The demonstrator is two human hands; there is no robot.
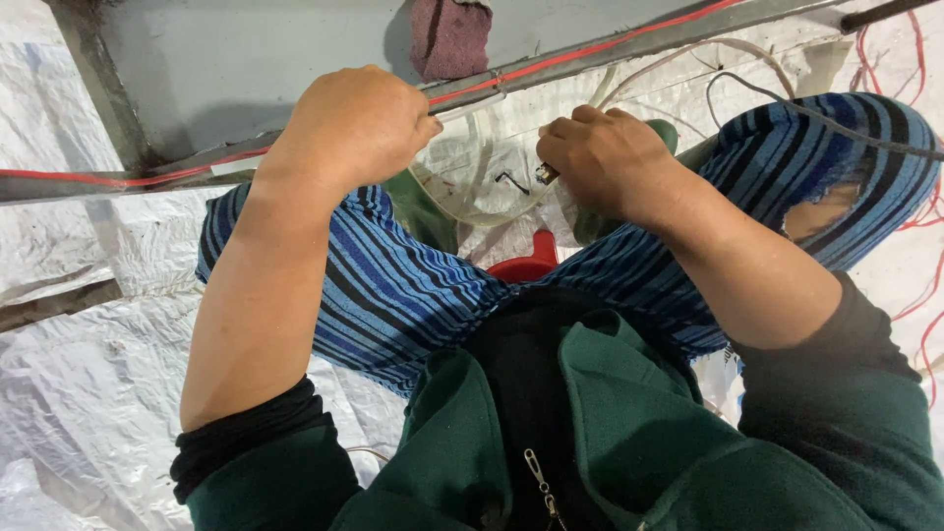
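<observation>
Landmark: the one grey metal rail (590, 49) with one red wire (147, 177) along it. My left hand (359, 123) is clenched at the rail, gripping one clear tube (472, 103). My right hand (610, 157), just below the rail, pinches one small metal connector (544, 174). One red stool (526, 264) sits below both hands.

1. The person wears a dark green jacket (629, 433) with a metal zipper (539, 477) at the lower centre of the frame.
2. Black inner sleeves (246, 433) show at the pushed-up cuffs; both forearms are bare.
3. The trousers (393, 285) have blue and black stripes, with a torn hole (821, 211) at the right of the frame.
4. Both hands, the left hand (359, 123) and the right hand (605, 157), wear no gloves.
</observation>
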